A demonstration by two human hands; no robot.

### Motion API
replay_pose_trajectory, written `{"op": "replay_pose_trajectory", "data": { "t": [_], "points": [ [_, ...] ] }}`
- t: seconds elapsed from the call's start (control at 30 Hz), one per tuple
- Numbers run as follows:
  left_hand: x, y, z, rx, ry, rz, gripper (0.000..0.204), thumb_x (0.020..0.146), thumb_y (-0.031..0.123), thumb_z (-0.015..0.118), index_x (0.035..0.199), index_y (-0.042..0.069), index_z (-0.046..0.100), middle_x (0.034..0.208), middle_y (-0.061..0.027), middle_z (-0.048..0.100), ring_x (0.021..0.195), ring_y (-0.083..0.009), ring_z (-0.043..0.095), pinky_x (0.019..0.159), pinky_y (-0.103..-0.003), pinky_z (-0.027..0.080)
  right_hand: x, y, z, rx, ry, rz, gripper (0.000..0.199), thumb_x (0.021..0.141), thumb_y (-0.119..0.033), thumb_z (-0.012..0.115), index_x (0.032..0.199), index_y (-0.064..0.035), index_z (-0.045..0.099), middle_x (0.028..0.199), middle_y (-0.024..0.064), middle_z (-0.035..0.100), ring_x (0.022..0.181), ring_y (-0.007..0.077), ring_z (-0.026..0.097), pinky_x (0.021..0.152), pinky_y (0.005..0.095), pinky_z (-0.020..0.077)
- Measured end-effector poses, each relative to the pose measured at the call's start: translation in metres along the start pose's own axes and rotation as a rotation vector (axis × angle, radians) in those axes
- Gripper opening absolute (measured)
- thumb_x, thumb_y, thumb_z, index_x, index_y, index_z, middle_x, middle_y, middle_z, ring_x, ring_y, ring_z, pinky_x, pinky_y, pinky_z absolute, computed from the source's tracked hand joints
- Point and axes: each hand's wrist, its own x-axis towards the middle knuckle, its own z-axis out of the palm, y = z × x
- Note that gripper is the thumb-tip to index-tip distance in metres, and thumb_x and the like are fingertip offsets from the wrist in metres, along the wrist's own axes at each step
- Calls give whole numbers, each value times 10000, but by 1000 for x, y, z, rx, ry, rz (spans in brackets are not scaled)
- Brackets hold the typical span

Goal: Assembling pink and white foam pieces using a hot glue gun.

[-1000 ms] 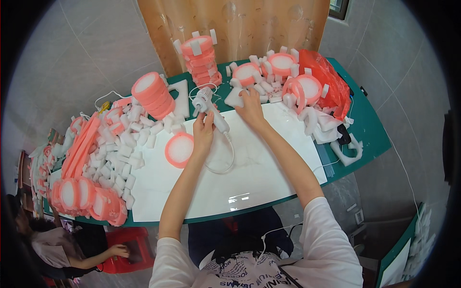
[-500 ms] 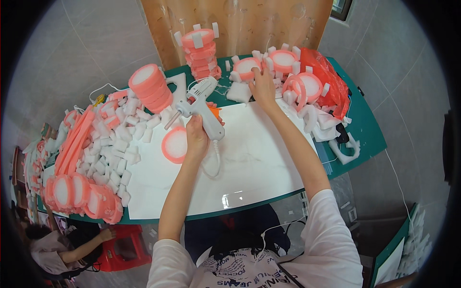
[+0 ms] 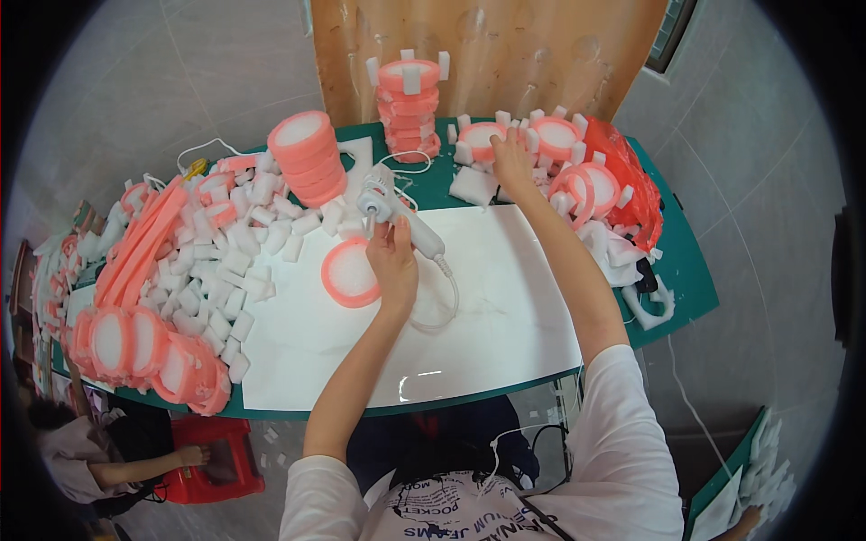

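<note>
My left hand [image 3: 394, 263] is wrapped round a white hot glue gun [image 3: 417, 229], held above the white board. Its nozzle points down toward me, and its cord loops below the handle. Beside that hand a pink foam ring with a white centre [image 3: 351, 272] lies flat on the board. At the back right, the fingers of my right hand [image 3: 513, 167] bend over the right edge of another pink foam ring [image 3: 482, 139], which has white foam blocks around its rim. The thumb's hold is partly hidden.
Loose white foam blocks [image 3: 236, 239] and pink foam strips [image 3: 142, 242] cover the left side. Stacks of pink rings [image 3: 308, 158] and a taller stack [image 3: 410, 106] stand behind. A red plastic bag [image 3: 622, 180] lies right. A co-worker's arm [image 3: 149, 467] shows lower left.
The whole view has shifted slightly. The glue gun has turned in my left hand, its nozzle swinging from lower left to downward toward me. My right hand stays at the same foam ring.
</note>
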Motion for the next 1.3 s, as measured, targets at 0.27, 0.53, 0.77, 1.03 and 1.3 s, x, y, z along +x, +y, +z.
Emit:
{"op": "replay_pose_trajectory", "data": {
  "t": [0.27,0.53,0.77,1.03,1.3],
  "points": [
    [-4,3,4,-49,-50,-150,363,906,236,444,1165,-18,463,1035,-71,530,936,-125,506,803,-278,444,18,24,23,31,128,-22,263,642,70,505,899,17,524,950,251,447,850,415,514,696,460,446],
    [-3,0,2,-95,-38,-151,279,891,171,492,1105,-6,468,909,-29,529,755,-75,481,617,-231,407,45,19,20,76,111,29,74,663,17,531,716,52,568,775,266,545,723,407,570,623,449,471],
    [-2,-6,6,-61,-67,-141,259,889,183,498,1062,-8,478,838,-34,521,703,-74,467,594,-227,393,80,22,8,216,181,71,114,633,-7,598,733,45,605,800,267,563,753,402,572,674,428,475],
    [-5,-12,5,-19,-51,-152,250,884,195,507,1016,-17,489,796,-40,529,674,-79,470,588,-221,385,86,28,34,255,246,123,222,626,-141,693,801,-11,653,775,238,603,756,370,589,701,407,475],
    [-9,-26,1,12,-69,-128,248,870,185,520,984,-34,496,767,-49,541,658,-79,499,587,-216,390,85,38,43,228,-160,-115,137,633,-116,670,748,-42,667,805,211,597,788,354,585,728,394,475]
  ]
}}
